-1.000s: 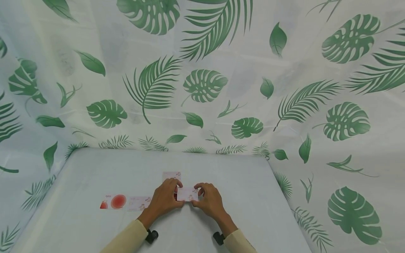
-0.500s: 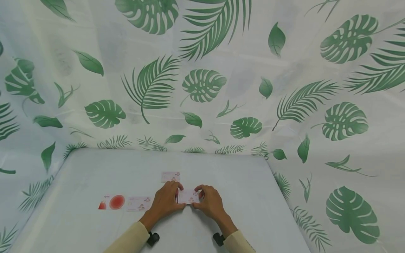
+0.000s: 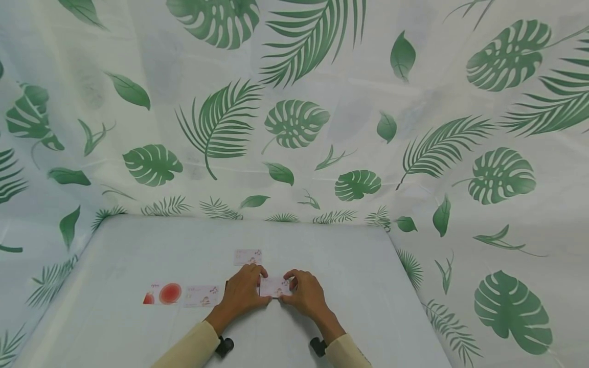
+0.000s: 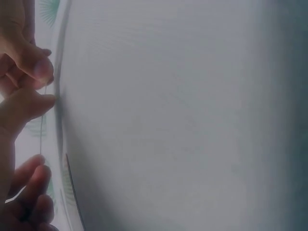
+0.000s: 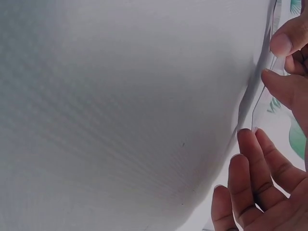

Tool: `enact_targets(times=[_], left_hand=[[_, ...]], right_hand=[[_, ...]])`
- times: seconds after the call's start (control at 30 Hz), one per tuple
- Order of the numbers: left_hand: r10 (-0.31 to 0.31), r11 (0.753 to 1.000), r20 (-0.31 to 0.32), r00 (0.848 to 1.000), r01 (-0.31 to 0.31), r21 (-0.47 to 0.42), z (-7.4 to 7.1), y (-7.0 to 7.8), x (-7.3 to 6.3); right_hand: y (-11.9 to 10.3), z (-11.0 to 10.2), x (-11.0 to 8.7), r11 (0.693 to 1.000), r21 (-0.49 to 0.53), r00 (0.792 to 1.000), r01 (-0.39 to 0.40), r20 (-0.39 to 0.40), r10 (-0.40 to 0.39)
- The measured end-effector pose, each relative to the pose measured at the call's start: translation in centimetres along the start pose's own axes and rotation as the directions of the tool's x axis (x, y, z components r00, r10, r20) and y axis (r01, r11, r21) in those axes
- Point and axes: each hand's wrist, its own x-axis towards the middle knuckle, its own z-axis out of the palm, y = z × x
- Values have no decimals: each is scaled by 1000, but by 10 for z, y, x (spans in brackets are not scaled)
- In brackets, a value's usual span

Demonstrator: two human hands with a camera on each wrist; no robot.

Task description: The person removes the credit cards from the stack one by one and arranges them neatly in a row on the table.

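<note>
Between both hands is a small pale pink card (image 3: pixel 274 287) with reddish printed motifs, its face turned up toward the head camera. My left hand (image 3: pixel 244 289) pinches its left side between thumb and fingers. On the opposite side, my right hand (image 3: pixel 304 294) grips it the same way, and the two thumbs lie close together at the near edge. From the left wrist, the card (image 4: pixel 41 134) appears edge-on as a thin line beside the left thumb (image 4: pixel 29 108). In the right wrist view, the right fingers (image 5: pixel 250 178) are spread below the card's edge.
A similar pink card (image 3: pixel 248 256) lies beyond my left hand on the white table (image 3: pixel 349 276). Left of that hand lies another pink card (image 3: pixel 201 296), beside a card with a big red circle (image 3: pixel 170 294). A leaf-patterned curtain (image 3: pixel 294 153) surrounds the table.
Both hands have drawn the held card very slightly nearer, so more of the far card shows above my left hand. Their grip looks the same.
</note>
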Motion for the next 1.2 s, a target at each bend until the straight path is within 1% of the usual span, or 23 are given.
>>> enact_targets(times=[0.07, 0.2, 0.37, 0.5, 0.73, 0.9, 1.13, 1.2], left_hand=[[-1, 1000, 12, 1000, 1, 0, 1, 0, 0], [-26, 1000, 46, 999, 27, -2, 1, 0, 2], [-41, 999, 74, 996, 42, -7, 1, 0, 3], [-53, 998, 100, 994, 54, -13, -1, 0, 4], [-82, 996, 157, 984, 86, -20, -7, -1, 7], [-85, 996, 179, 980, 88, -10, -6, -3, 8], [-61, 998, 177, 982, 60, 9, -6, -2, 7], [-65, 998, 186, 980, 63, 16, -7, -2, 8]], right_hand=[[1, 0, 0, 1000, 6, 1000, -3, 5, 2], [1, 0, 1, 1000, 15, 1000, -10, 15, 10], [-1, 0, 3, 1000, 8, 1000, -11, 16, 11], [-2, -1, 3, 1000, -8, 1000, -13, 18, 13], [-4, 0, 2, 999, -26, 999, -25, 21, 25], [-4, 0, 2, 999, -29, 999, -28, 28, 29], [-4, 1, 1, 999, -28, 999, -46, 28, 47], [-4, 2, 1, 998, -27, 998, -51, 24, 52]])
